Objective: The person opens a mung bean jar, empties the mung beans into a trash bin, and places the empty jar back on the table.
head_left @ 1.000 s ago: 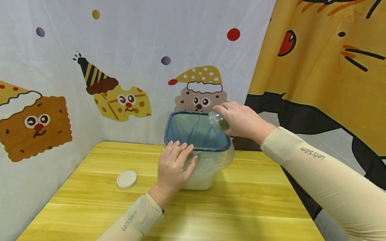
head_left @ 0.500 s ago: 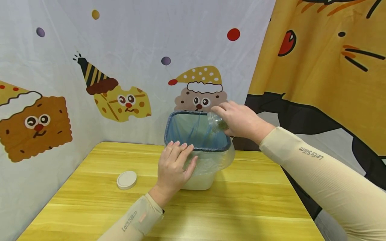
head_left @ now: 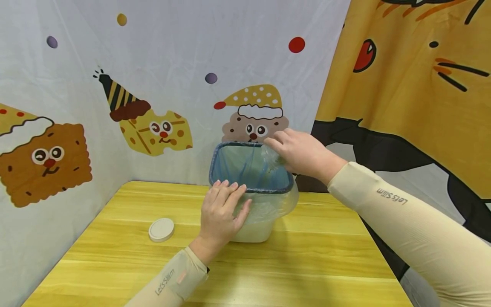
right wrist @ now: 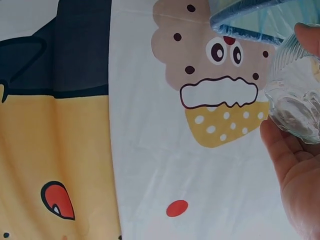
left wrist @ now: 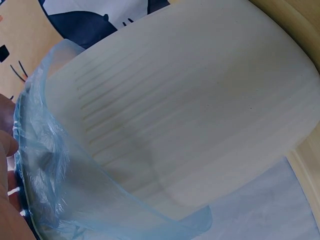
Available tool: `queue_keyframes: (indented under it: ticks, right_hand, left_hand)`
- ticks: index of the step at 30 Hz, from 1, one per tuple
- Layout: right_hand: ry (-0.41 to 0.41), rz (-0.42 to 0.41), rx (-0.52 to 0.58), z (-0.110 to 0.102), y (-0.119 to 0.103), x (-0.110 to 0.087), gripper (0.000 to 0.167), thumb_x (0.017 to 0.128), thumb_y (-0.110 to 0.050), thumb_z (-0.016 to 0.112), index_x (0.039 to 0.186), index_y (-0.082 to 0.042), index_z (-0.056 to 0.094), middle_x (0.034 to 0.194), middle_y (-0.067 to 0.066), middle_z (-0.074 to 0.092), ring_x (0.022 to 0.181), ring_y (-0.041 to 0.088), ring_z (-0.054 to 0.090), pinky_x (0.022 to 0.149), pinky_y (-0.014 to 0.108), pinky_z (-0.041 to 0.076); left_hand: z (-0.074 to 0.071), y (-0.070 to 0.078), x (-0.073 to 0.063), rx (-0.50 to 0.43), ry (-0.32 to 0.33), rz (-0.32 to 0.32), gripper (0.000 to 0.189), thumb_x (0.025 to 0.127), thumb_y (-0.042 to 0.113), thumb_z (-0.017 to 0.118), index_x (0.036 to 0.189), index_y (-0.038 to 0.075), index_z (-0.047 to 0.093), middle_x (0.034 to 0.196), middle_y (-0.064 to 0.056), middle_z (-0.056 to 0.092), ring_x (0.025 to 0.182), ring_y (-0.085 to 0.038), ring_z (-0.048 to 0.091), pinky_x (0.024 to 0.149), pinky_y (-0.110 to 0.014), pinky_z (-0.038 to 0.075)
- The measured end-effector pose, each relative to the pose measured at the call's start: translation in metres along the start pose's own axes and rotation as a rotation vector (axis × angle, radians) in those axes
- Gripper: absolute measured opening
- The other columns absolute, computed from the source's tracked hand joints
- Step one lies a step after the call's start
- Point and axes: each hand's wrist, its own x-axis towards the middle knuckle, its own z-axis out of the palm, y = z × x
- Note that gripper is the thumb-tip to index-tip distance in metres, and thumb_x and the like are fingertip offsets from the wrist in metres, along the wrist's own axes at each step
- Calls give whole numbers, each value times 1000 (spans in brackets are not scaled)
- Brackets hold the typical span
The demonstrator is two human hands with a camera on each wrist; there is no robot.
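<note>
My right hand (head_left: 301, 151) grips a clear jar (head_left: 271, 157) over the right side of a pale trash bin (head_left: 251, 232). The jar is tipped with its mouth toward the bin's inside, and dark green bits show at its lower side. In the right wrist view, the fingers and thumb curl round the jar (right wrist: 295, 107), whose base looks bare. A translucent blue bag (head_left: 249, 166) lines the bin and folds over its dark blue rim (head_left: 264, 190). My left hand (head_left: 222, 209) rests with mostly straight fingers on the near left rim and the folded bag (left wrist: 45, 165).
A round white lid (head_left: 161, 230) lies on the yellow wooden table (head_left: 307, 264), left of the bin. A white cartoon-printed cloth (head_left: 165, 51) hangs behind, with an orange curtain (head_left: 406, 102) on the right.
My right hand has turned and shifted slightly left, tipping the jar further down into the bin; less of the green contents shows in it. The left hand and the bin have stayed in place.
</note>
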Motion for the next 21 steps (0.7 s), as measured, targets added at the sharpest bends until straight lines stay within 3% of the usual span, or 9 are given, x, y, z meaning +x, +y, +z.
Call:
queue_keyframes:
  ticks: [6, 13, 16, 21]
  right_hand:
    - [43, -67, -92, 1, -3, 2, 51, 95, -2, 76, 143, -4, 59, 129, 18, 69, 111, 34, 69, 93, 42, 63]
    - [57, -143, -210, 2, -11, 10, 49, 97, -5, 78, 143, -8, 61, 131, 18, 67, 114, 34, 68, 99, 43, 60]
    - [17, -205, -296, 3, -16, 16, 53, 96, -7, 80, 145, -11, 60, 137, 17, 66, 122, 33, 66, 106, 42, 57]
    - [-148, -297, -455, 8, -27, 25, 62, 98, -12, 79, 154, -21, 53, 150, 11, 60, 137, 27, 59, 116, 40, 50]
  left_hand:
    - [0, 0, -1, 0, -5, 0, 33, 102, 35, 70, 116, 7, 80, 109, -13, 77, 108, -35, 70, 107, -51, 56]
    - [0, 0, 0, -1, 4, 8, 33, 103, 35, 69, 115, 6, 80, 108, -13, 77, 106, -35, 70, 104, -51, 57]
    - [0, -1, -1, 1, 6, 11, 33, 103, 34, 69, 115, 6, 80, 107, -13, 76, 106, -34, 70, 102, -52, 58]
    - [0, -1, -1, 10, -3, 15, 33, 103, 34, 69, 116, 6, 80, 108, -13, 76, 106, -35, 71, 103, -51, 58]
